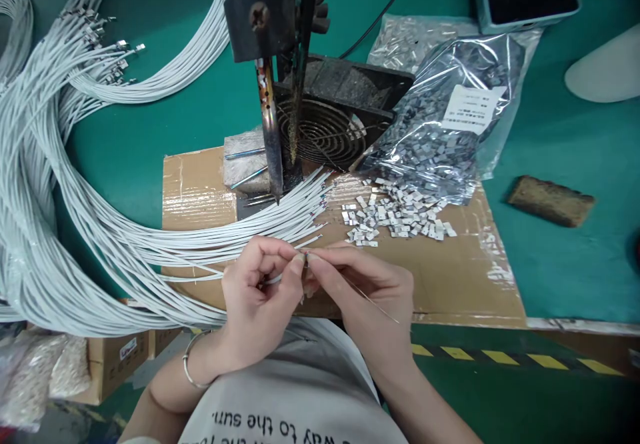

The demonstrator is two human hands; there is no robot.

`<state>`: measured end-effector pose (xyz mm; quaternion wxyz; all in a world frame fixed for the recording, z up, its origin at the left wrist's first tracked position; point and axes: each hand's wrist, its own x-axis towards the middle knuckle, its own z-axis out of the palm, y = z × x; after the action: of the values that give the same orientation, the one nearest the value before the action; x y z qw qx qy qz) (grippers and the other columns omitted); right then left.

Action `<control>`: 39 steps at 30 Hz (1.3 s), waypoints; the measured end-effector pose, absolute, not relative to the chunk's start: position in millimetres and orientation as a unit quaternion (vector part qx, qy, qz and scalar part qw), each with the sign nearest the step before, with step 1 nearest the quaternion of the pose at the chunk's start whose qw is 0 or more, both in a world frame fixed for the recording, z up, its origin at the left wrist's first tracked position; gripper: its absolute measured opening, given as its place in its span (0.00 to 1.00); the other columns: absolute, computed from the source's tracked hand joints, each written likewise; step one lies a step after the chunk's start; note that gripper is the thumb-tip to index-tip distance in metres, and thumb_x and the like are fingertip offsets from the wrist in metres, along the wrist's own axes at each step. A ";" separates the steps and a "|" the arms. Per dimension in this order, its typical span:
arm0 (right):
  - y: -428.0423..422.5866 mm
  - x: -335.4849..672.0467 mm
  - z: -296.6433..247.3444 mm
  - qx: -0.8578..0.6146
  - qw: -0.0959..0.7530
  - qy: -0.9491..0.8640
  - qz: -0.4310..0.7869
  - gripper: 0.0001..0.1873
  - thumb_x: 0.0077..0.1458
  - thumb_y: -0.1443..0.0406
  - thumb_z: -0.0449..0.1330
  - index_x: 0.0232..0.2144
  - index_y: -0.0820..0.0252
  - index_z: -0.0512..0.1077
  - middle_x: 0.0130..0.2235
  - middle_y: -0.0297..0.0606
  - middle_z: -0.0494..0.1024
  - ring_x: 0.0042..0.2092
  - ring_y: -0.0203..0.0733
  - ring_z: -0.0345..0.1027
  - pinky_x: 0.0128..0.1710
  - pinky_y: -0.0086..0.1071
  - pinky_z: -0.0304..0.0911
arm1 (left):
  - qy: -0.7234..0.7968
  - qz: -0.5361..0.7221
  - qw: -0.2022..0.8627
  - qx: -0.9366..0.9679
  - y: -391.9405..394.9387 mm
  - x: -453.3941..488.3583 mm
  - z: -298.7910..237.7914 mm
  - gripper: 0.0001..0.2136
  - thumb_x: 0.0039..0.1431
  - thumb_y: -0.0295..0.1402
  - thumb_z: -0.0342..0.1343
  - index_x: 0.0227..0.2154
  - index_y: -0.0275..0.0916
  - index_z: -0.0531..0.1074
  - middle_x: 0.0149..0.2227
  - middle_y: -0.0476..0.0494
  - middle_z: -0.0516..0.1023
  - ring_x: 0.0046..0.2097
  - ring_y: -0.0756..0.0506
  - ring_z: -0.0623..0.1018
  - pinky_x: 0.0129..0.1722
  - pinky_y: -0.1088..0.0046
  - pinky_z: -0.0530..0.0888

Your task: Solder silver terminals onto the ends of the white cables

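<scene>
In front of my body both hands meet at the fingertips, over the near part of the cardboard. My left hand point(265, 287) is closed in a pinch, with a bit of white cable showing under its fingers. Pinched too, my right hand point(373, 287) touches the left fingertips; a thin silvery wire point(375, 305) runs out across it. The tiny piece between the fingertips is mostly hidden. Just beyond, a fan of white cables point(260, 227) ends in bare tips. Small flat metal terminals point(400, 212) lie in a loose pile past my right hand.
A soldering iron point(270, 124) points down from a stand above the cable ends, before a black fan point(325, 131). Bagged metal parts point(450, 137) rest at the right, near a brown block point(550, 201). Thick cable bundles point(35, 231) fill the left. Cardboard point(450, 277) covers the front.
</scene>
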<state>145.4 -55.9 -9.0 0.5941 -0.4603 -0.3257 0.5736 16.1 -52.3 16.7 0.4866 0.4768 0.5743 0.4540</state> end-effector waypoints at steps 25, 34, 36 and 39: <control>-59.2 155.1 -10.5 -0.533 0.577 -0.456 0.419 0.16 0.65 0.74 0.66 0.43 0.47 0.88 0.31 0.31 0.83 0.29 0.33 0.74 0.30 0.28 0.71 | 0.615 0.423 0.547 0.380 -38.4 14.9 22.8 0.08 0.54 0.27 0.66 0.27 0.40 0.71 0.16 0.60 0.63 0.19 0.56 0.55 0.19 0.80 0.53; -58.0 154.3 -10.0 -0.514 0.573 -0.441 0.461 0.14 0.63 0.74 0.67 0.39 0.48 0.88 0.32 0.31 0.84 0.29 0.31 0.75 0.28 0.24 0.71 | 0.622 0.421 0.549 0.367 -38.2 13.1 22.9 0.06 0.53 0.28 0.65 0.26 0.40 0.73 0.16 0.59 0.64 0.19 0.56 0.56 0.19 0.79 0.53; -58.1 154.2 -10.3 -0.507 0.572 -0.444 0.467 0.15 0.62 0.74 0.67 0.39 0.47 0.88 0.33 0.31 0.85 0.29 0.31 0.76 0.28 0.24 0.71 | 0.617 0.423 0.551 0.370 -38.0 12.5 23.2 0.06 0.53 0.28 0.65 0.26 0.40 0.73 0.15 0.59 0.64 0.19 0.56 0.56 0.19 0.79 0.53; -57.6 154.9 -10.0 -0.499 0.573 -0.453 0.466 0.15 0.62 0.74 0.67 0.39 0.47 0.89 0.33 0.32 0.85 0.29 0.32 0.76 0.29 0.25 0.72 | 0.611 0.426 0.555 0.370 -38.2 12.0 23.4 0.06 0.53 0.28 0.65 0.26 0.40 0.73 0.16 0.58 0.64 0.19 0.55 0.57 0.20 0.79 0.53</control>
<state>154.9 -57.6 -10.0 0.5727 -0.4993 -0.4530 0.4664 12.0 -38.2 23.4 0.5554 0.3699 0.6107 0.4263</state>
